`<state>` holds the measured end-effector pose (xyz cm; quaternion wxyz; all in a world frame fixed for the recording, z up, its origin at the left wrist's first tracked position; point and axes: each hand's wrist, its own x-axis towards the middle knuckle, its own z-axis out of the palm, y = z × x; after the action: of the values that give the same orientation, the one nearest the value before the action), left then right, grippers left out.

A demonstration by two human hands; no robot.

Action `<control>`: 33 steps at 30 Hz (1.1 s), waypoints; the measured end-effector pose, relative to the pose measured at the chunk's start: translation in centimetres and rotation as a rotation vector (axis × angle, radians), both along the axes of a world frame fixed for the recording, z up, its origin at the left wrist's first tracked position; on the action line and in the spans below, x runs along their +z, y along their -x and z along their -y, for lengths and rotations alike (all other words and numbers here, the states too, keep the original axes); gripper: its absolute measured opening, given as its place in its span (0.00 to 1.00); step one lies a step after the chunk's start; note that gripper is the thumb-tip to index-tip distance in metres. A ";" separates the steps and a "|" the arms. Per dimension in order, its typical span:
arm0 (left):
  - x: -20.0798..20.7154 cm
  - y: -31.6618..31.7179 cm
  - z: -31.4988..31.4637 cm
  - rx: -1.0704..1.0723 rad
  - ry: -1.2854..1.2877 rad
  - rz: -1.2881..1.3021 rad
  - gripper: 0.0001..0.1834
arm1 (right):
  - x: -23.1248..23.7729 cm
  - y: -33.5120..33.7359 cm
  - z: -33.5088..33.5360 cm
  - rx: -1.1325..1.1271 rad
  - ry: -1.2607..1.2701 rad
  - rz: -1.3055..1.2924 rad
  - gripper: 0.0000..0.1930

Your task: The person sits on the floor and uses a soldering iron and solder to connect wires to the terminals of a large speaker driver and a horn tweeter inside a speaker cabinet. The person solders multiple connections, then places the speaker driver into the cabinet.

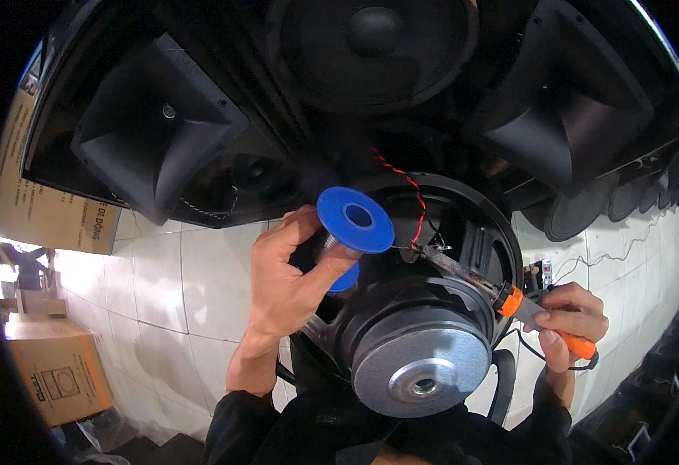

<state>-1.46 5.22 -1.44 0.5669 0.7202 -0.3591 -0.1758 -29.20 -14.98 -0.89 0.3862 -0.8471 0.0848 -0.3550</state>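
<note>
From my end, I see the spool (376, 232) in the left hand (283, 267) over the left part of the loudspeaker driver (386, 376); the soldering iron (525, 312) in the right hand (573, 319) reaches over it from its right. Horns (152, 128) sit behind it, left and right; cartons (64, 370), left.

upper carton (60, 213): dark lettering (101, 222) | lower carton (87, 391): dark lettering, square speaker drawing (62, 383)

Left hand (280, 263) was curled up in a grip, right hand (578, 314) was kinda pinching, thumb (553, 350) opposite fingers (575, 296).
</note>
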 end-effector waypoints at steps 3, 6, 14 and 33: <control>-0.3 -0.3 0.2 -0.037 0.033 0.047 0.15 | 0.0 -0.3 -0.1 0.000 -0.018 -0.001 0.12; -0.2 -0.5 0.3 -0.059 0.028 0.065 0.16 | 0.3 -0.4 -0.2 0.000 -0.017 -0.013 0.12; -0.2 -0.7 0.0 -0.064 0.031 0.102 0.17 | 0.4 -0.6 -0.7 -0.011 -0.011 -0.005 0.11; -0.1 -0.8 0.2 -0.103 -0.030 0.174 0.17 | 0.6 -1.0 0.0 0.035 0.087 0.020 0.11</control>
<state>-0.62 5.05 -1.49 0.5128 0.7219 -0.4409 -0.1467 -28.21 -14.94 -0.29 0.3559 -0.8610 0.0506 -0.3599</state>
